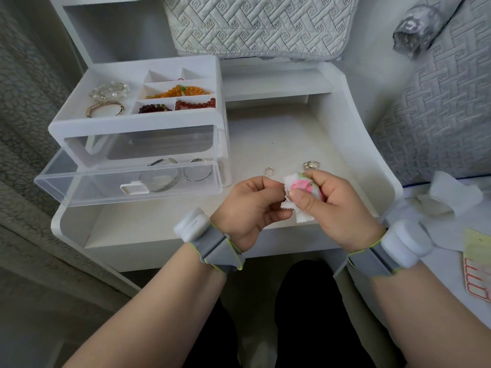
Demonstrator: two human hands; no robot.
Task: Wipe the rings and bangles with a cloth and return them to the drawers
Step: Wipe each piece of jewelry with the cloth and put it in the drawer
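My right hand [334, 205] pinches a small white cloth with a pink flower print [300, 185] between thumb and fingers. My left hand [252, 205] meets it from the left, fingertips pinched at the cloth's edge; whatever they hold is hidden in the folds. On the white desk just beyond the hands lie a small clear ring [269, 170] and a silver ornate ring [311, 164]. The clear lower drawer [87, 181] of the organiser is pulled out and holds silver bangles [198, 172].
The organiser's top tray [135, 120] holds a crystal bracelet, a gold bangle [105, 109] and amber and red bead strings. A quilted cushion [255, 25] stands behind the desk. Crumpled tissue [449, 197] and a card lie at the right.
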